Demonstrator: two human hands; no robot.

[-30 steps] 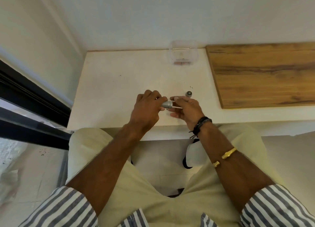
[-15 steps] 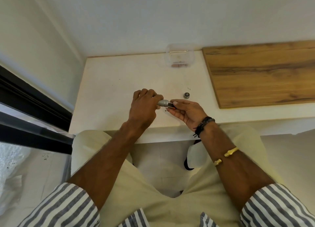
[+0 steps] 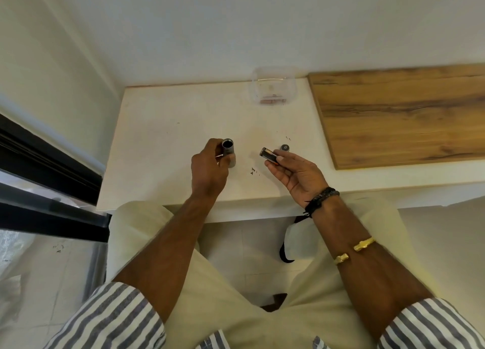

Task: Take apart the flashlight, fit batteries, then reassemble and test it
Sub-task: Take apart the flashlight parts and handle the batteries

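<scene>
My left hand [image 3: 208,169] grips the grey metal flashlight body [image 3: 228,152] upright over the white table [image 3: 162,144], its open dark end facing up at me. To its right, my right hand [image 3: 294,174] holds a black battery holder with batteries [image 3: 268,155] between thumb and fingers, apart from the body. The flashlight's small round end cap [image 3: 284,147] lies on the table just beyond my right fingertips.
A clear plastic container [image 3: 273,89] stands at the table's far edge against the wall. A wooden board [image 3: 399,112] covers the surface on the right. Small dark specks [image 3: 253,170] lie between my hands. A dark window frame [image 3: 47,159] runs along the left.
My hands were together on the flashlight; now they have drawn apart, the battery holder out in my right hand and the open body in my left.
</scene>
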